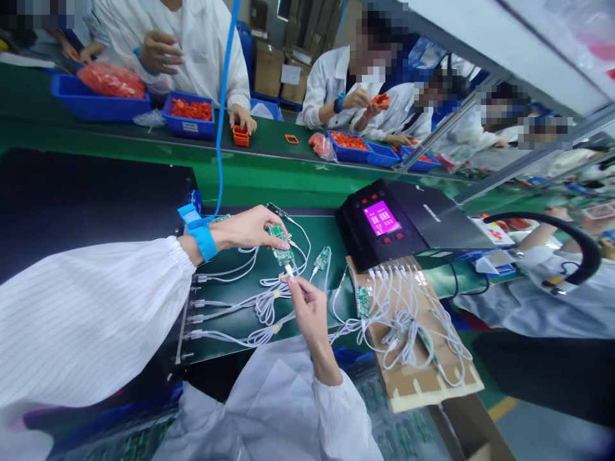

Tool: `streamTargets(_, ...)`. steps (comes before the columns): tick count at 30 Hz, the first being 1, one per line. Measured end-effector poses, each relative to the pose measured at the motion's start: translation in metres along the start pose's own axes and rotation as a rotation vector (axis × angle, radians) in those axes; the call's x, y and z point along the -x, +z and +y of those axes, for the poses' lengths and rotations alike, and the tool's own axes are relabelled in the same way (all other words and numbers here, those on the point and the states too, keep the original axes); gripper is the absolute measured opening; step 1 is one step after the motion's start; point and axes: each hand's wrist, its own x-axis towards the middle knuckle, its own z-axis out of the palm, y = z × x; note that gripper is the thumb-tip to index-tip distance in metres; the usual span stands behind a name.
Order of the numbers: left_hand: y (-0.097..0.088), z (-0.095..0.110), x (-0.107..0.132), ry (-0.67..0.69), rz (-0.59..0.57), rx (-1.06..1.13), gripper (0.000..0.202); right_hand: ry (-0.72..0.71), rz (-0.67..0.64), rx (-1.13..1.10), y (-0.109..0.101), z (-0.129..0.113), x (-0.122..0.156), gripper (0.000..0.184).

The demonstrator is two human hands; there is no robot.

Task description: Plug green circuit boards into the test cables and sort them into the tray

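My left hand pinches a green circuit board above the green work surface. In my right hand is the white plug of a USB cable, held at the board's lower edge; whether it is fully seated I cannot tell. A blue wrist strap circles my left wrist. Just right of my hands lies another circuit board with a white cable. Bundled white cables spread below my left hand, running to connectors at the left. Behind my left fingers a further board shows partly.
A black tester with a lit purple screen stands at right. Cables and boards lie on a cardboard sheet before it. A black box is at left. Across the conveyor, co-workers in white handle orange parts near blue bins. A blue cord hangs down.
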Motion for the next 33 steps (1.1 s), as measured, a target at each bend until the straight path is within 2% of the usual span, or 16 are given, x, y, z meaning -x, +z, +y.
streamTargets(10,0.002,0.001,0.003,-0.018,0.019,0.029,0.035,0.007,-0.006,0.015,-0.001,0.000,-0.004,0.045)
streamTargets(22,0.001,0.002,0.003,-0.041,0.018,-0.060,0.033,-0.003,-0.027,0.064,0.003,0.001,-0.003,0.040)
streamTargets(33,-0.002,-0.002,-0.001,0.081,0.049,-0.009,0.036,-0.052,-0.002,0.034,0.002,0.007,-0.011,0.041)
